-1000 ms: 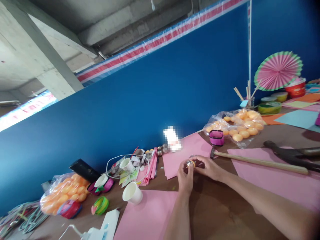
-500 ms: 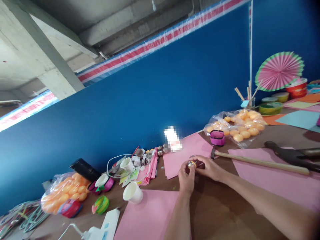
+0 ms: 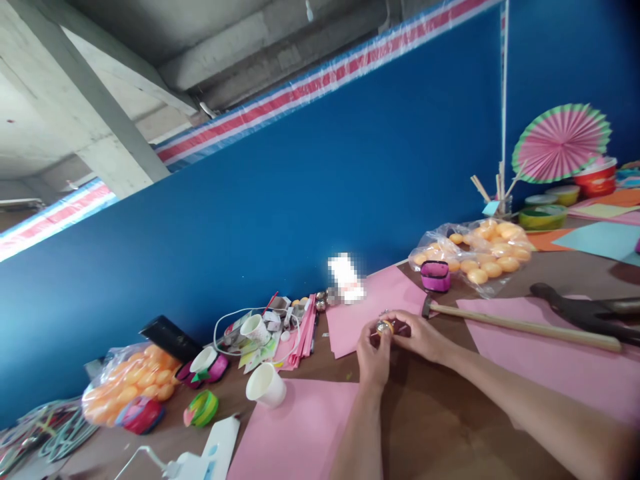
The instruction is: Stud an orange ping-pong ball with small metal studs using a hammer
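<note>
Near the centre of the table, the left hand (image 3: 373,357) and right hand (image 3: 420,335) together pinch a small orange ball (image 3: 385,327). It looks smooth; a loose grip could send it rolling toward the hammer (image 3: 520,327) beyond.

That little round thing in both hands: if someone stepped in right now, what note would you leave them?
Left hand: fingertips pinch the small round orange-and-silver piece from the left.
Right hand: fingers close on the same piece from the right.
Where: the piece is held just above the brown table, at the edge of a pink paper sheet.
Nearby: a wooden-handled hammer, a bag of orange balls, a white paper cup.
Done or left: cannot tell; the piece is too small to show any change.
</note>
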Action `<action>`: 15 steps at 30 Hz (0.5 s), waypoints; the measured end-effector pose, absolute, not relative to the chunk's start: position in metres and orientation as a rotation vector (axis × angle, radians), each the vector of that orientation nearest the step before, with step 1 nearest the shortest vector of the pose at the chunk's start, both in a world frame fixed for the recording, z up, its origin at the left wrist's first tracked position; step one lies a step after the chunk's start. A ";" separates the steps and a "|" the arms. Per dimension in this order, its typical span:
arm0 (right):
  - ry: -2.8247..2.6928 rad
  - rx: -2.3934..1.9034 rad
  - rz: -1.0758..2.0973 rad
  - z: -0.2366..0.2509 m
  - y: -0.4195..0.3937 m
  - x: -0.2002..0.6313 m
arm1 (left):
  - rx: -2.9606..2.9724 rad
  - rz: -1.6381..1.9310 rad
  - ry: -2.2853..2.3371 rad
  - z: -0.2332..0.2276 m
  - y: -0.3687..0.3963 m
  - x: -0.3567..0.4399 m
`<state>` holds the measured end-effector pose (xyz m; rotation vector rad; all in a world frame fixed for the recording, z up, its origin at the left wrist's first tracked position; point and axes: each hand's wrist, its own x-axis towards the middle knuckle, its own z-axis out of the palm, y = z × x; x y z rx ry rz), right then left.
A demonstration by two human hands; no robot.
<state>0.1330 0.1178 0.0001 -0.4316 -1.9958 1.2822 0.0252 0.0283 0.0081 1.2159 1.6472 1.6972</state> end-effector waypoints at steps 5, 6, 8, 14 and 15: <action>-2.004 -0.421 1.309 -0.003 0.118 0.133 | 1.198 1.696 1.606 0.008 0.029 0.025; -2.001 -0.419 1.307 -0.003 0.118 0.133 | 1.191 1.699 1.605 0.007 0.029 0.025; -1.999 -0.411 1.304 -0.001 0.117 0.133 | 1.180 1.706 1.615 0.007 0.029 0.025; -1.985 -0.421 1.302 0.002 0.116 0.133 | 1.179 1.703 1.645 0.006 0.030 0.024; -1.985 -0.429 1.288 0.001 0.117 0.133 | 1.190 1.699 1.642 0.006 0.030 0.024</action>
